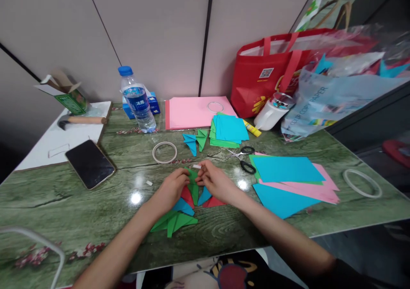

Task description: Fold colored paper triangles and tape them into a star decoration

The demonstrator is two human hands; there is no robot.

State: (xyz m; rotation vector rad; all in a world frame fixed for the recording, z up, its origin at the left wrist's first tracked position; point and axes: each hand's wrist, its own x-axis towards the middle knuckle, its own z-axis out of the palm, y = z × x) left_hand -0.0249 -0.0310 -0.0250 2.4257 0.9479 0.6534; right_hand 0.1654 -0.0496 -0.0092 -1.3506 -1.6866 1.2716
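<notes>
My left hand (171, 188) is closed, its fingertips pinching the left side of a green folded paper piece (193, 187). Closed at the right of that piece is my right hand (219, 181), with a small white strip (196, 166) at its fingertips. Below and between the hands lie red folded paper (188, 196) and blue folded paper (205, 196), partly hidden by the fingers. Nearer to me, a green folded piece (176, 223) rests on the table. Beyond the hands sit a small blue folded piece (190, 143) and a small green one (201, 138).
Scissors (243, 157), stacked coloured sheets (288, 169) and a tape roll (361, 183) lie to the right. Another tape roll (164, 152), a phone (90, 163), a water bottle (138, 101) and a hammer (81, 120) are left. Behind stand a red bag (256, 75) and white mug (270, 114).
</notes>
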